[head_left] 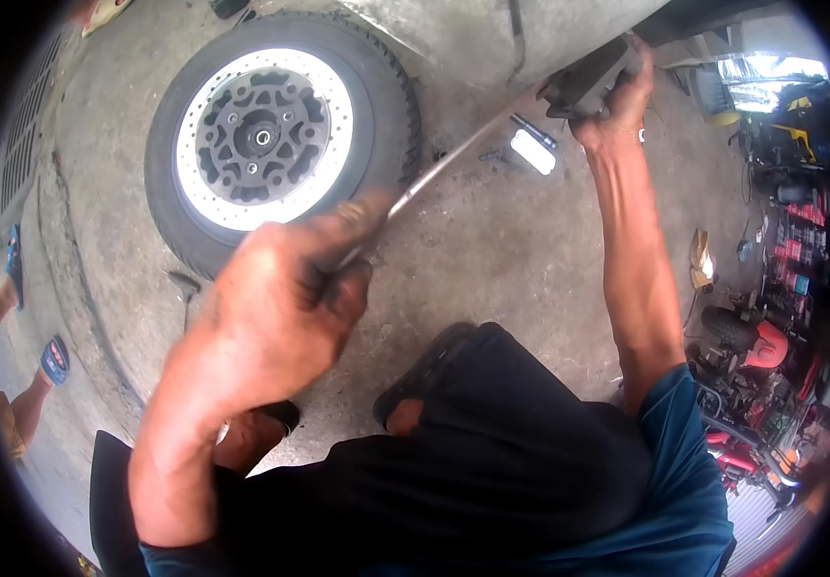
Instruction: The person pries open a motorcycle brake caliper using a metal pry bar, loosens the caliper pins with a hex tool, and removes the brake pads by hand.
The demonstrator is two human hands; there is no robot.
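My left hand point(290, 298) is closed around one end of a long thin metal rod point(444, 163), blurred by motion; its grip end is hidden in the fist. The rod slants up and right, its far end reaching a dark part point(580, 85) under the edge of a worn grey panel point(492, 34). My right hand point(622, 106) grips that dark part from the right, thumb and fingers round it. I cannot tell whether rod and part touch. Below them on the floor lie a white rectangular object point(533, 152) and a dark cylindrical tool point(534, 129).
A wheel with tyre point(170, 178) and brake disc point(333, 159) lies flat on the concrete at upper left. Another person's legs point(25, 413) in sandals show at far left. Motorcycle parts point(728, 327) and shelved goods point(800, 240) line the right side.
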